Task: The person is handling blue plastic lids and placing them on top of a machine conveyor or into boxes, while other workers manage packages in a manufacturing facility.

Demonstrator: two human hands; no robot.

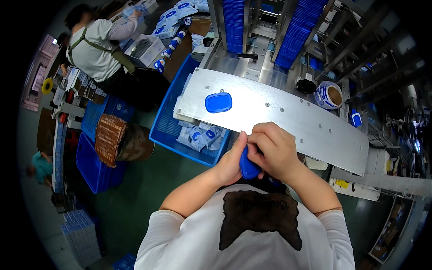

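Close to my chest, at the near edge of a metal plate point(324, 128), both my hands are closed around a blue plastic lid point(249, 167). My left hand point(231, 163) grips its left side with the thumb up along it. My right hand point(278, 152) has its fingers curled over the upper right part, which hides much of the lid. A second blue lid point(218, 102), rounded and rectangular, lies flat on the plate, beyond my hands and to the left.
Left of the plate stands a blue basket point(184, 156) with blue-and-white packets point(200, 136). Tall stacks of blue lids point(299, 31) stand in the machine behind. A label roll point(330, 95) sits at the right. A woven-topped stool point(110, 139) and a co-worker point(96, 49) are at the left.
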